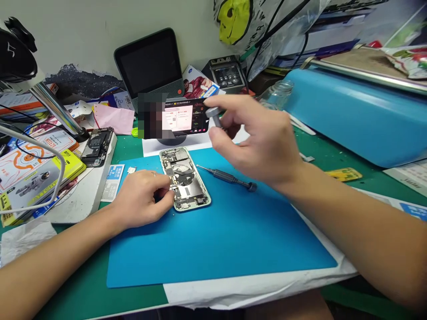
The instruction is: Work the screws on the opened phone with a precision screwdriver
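Observation:
An opened smartphone (191,192) lies on a blue mat (227,240), its circuit boards and metal inner parts bare. My left hand (142,198) rests on the mat with curled fingers, thumb and forefinger closed at the phone's left edge. Raised above the mat, my right hand (256,138) grips a grey screwdriver (214,114) between thumb and fingers. Only its capped end shows clearly; the rest is hidden by the hand. Another dark screwdriver (228,176) lies right of the phone, tip pointing left. A small light part (131,170) sits near the mat's upper left.
Behind the mat, a lit phone (187,118) leans on a stand, with a smart display (148,62) behind it. Boxes (40,178) and another opened phone (97,146) are at left. A large blue case (350,120) stands at right. A metal-poled device (55,106) rises at left.

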Tool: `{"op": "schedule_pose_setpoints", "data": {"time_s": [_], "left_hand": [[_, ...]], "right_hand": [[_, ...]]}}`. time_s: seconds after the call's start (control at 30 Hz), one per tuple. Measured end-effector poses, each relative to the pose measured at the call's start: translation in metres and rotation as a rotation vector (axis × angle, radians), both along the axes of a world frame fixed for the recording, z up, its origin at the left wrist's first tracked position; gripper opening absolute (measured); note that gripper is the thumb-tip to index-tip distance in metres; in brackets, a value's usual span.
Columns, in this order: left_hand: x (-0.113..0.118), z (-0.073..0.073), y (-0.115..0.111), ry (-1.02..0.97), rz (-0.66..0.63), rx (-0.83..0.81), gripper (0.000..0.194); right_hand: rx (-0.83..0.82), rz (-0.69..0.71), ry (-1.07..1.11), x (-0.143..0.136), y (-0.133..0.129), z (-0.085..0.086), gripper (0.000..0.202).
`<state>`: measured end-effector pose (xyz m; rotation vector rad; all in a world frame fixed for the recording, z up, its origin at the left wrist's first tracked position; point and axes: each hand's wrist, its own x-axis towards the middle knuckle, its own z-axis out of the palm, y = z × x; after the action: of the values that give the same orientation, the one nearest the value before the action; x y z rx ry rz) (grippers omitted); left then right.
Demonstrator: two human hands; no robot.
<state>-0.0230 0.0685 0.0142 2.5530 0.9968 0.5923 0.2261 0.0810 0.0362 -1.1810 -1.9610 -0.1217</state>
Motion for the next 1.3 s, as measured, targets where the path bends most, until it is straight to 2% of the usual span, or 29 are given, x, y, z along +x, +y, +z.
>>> {"op": "schedule_pose_setpoints", "data": {"time_s": [0.17, 0.23, 0.33, 0.47, 0.63, 0.9, 1.03, 1.13, 1.2, 1.3], "left_hand": [[-0.001, -0.001, 0.001, -0.107, 0.184, 0.010, 0.033], [-0.001, 0.000, 0.002, -0.139, 0.240, 0.009, 0.036], [0.000, 0.002, 0.001, -0.148, 0.252, 0.002, 0.039], [0.001, 0.003, 0.001, -0.138, 0.243, -0.005, 0.039], [0.001, 0.002, 0.001, -0.130, 0.238, -0.006, 0.038], [0.000, 0.001, 0.000, -0.122, 0.226, -0.001, 0.037], [0.000, 0.001, 0.000, -0.121, 0.216, 0.004, 0.037], [-0.001, 0.001, 0.000, -0.134, 0.202, 0.012, 0.037], [0.000, 0.001, -0.001, -0.153, 0.196, 0.023, 0.037], [0.000, 0.001, -0.001, -0.190, 0.184, 0.043, 0.034]], "right_hand": [[-0.362, -0.054, -0.435, 0.003, 0.012, 0.008, 0.048], [-0.449, -0.061, -0.558, 0.002, 0.014, 0.007, 0.046], [-0.531, -0.023, -0.643, 0.001, 0.016, 0.002, 0.039], [-0.532, 0.000, -0.634, 0.001, 0.015, 0.001, 0.036], [-0.526, -0.142, -0.710, 0.000, 0.002, 0.011, 0.022], [-0.603, -0.005, -0.832, -0.002, -0.008, 0.008, 0.021], [-0.630, -0.011, -0.893, -0.004, -0.009, 0.009, 0.025], [-0.654, -0.064, -0.928, -0.008, -0.010, 0.012, 0.026], [-0.628, -0.115, -0.919, -0.010, -0.010, 0.014, 0.028], [-0.473, -0.163, -0.844, -0.012, -0.011, 0.014, 0.029]]}}
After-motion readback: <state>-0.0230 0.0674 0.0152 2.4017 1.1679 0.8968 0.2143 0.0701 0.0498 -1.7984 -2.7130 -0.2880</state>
